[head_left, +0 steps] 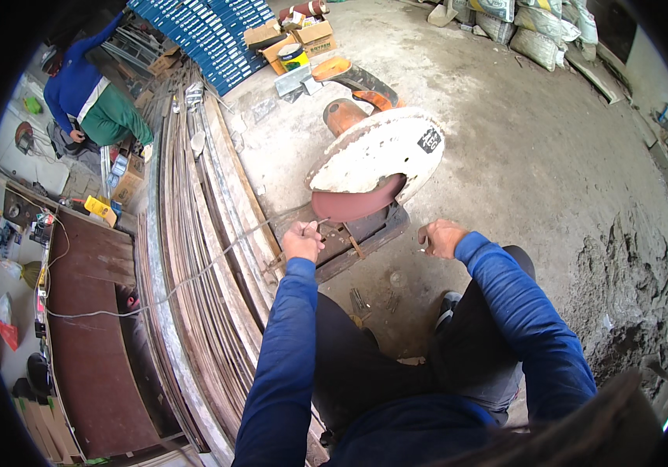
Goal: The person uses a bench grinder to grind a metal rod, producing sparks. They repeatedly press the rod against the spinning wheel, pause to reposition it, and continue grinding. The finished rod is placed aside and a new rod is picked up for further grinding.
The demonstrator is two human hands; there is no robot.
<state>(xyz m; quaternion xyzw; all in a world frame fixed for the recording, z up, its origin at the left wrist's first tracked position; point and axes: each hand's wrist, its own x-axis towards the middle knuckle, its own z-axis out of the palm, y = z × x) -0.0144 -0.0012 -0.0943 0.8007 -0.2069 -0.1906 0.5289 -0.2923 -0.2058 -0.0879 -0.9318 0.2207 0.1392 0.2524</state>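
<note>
In front of me on the floor stands a cut-off saw with a scuffed white guard (373,159), a reddish-brown cutting disc (353,205) and a dark metal base (343,253). My left hand (303,241) is closed at the disc's lower left edge. From its fingertips a short thin metal piece (323,222) points at the disc; I cannot tell whether they touch. To the right of the base, apart from the saw, my right hand (443,237) is curled shut. What it holds, if anything, is hidden. Several small metal pieces (359,300) lie on the floor between my feet.
Long metal bars (194,233) lie stacked along my left, with a cable (186,284) crossing them. A co-worker in blue and green (89,93) bends at the far left. Blue stacked panels (205,39), cardboard boxes (314,37) and sacks (540,35) stand at the back.
</note>
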